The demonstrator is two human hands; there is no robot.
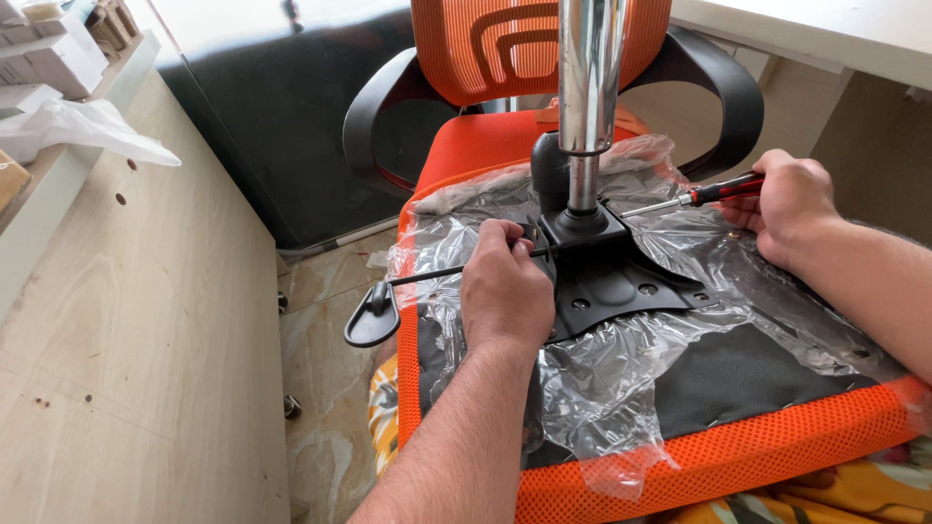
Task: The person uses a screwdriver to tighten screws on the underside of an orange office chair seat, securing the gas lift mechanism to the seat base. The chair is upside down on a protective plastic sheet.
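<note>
In the head view we look down on an upturned orange mesh seat cushion lying across our lap, its black underside partly wrapped in clear plastic film. At the centre sits the black metal seat mechanism plate, and out of it, toward twelve o'clock, rises the chrome gas lift cylinder.

Our left hand lies at about nine o'clock of the plate, fingers curled shut on its near-left edge, just where a thin black lever rod leaves the mechanism. That rod runs on toward nine o'clock and ends in a black loop handle hanging past the cushion's side.

Our right hand sits at about two o'clock of the plate, closed around the red-and-black grip of a screwdriver. Its metal shaft points toward nine o'clock, the tip close to the base of the cylinder; we cannot tell whether it touches a screw.

Beyond the cushion, at twelve o'clock, stands an assembled orange mesh office chair with black armrests. A pale wooden panel fills the nine o'clock side.
</note>
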